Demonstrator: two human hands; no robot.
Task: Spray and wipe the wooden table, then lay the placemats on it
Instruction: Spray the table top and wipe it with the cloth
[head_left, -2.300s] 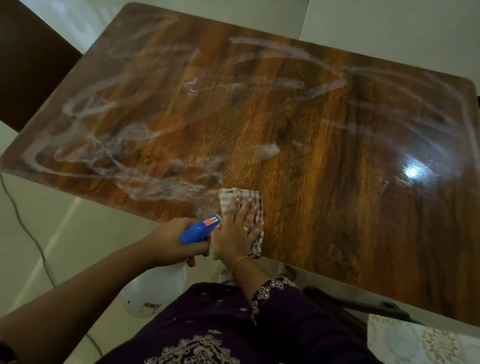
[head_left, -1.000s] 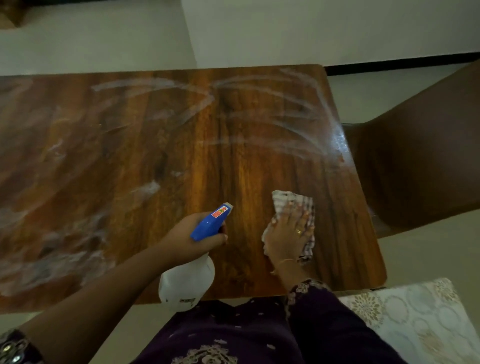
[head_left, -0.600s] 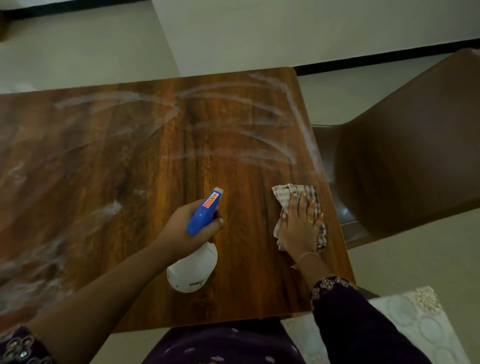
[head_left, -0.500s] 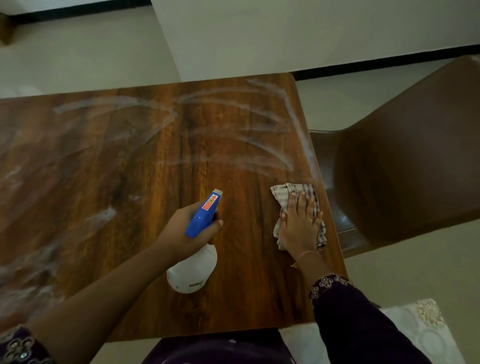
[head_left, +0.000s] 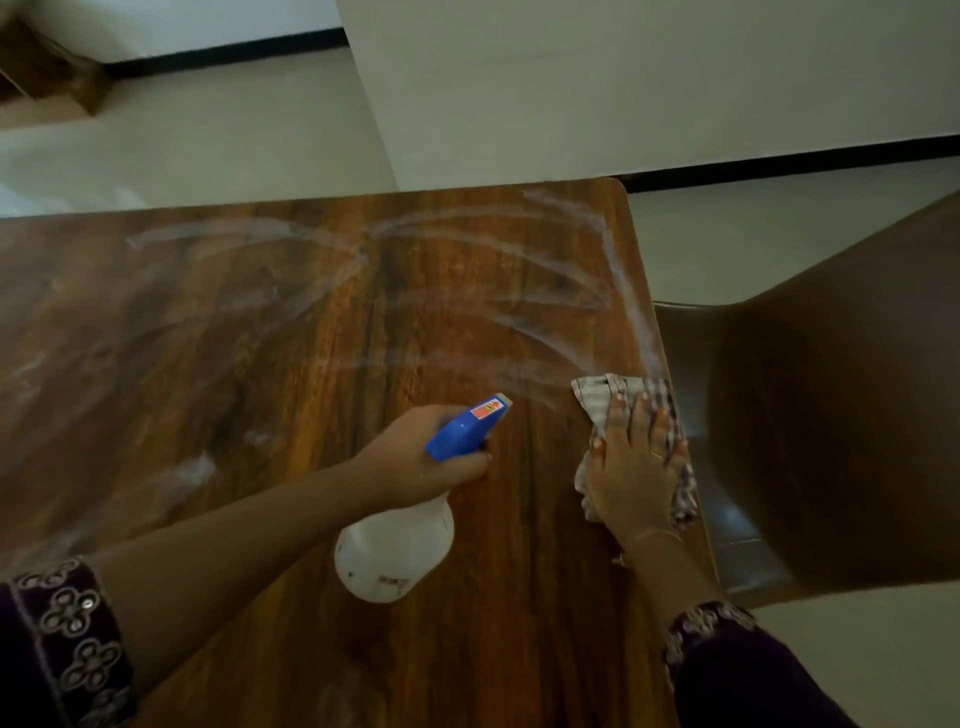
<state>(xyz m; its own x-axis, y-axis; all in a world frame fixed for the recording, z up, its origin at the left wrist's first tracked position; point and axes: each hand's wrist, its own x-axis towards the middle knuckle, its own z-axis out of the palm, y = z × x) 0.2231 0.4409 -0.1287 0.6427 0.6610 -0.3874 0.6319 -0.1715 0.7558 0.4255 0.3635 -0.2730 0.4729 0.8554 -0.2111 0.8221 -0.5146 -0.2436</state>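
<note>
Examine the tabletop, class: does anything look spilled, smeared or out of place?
White streaky smears arc across the wooden table, like spray not yet wiped off. The right hand presses the checked cloth flat by the right edge; the left hand holds the spray bottle. Nothing looks damaged.

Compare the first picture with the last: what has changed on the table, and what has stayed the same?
The right hand has slid the cloth from the near edge to the right edge of the table, beside the chair. The left hand has brought the spray bottle in over the table. Nothing was let go; white streaks remain.
</note>
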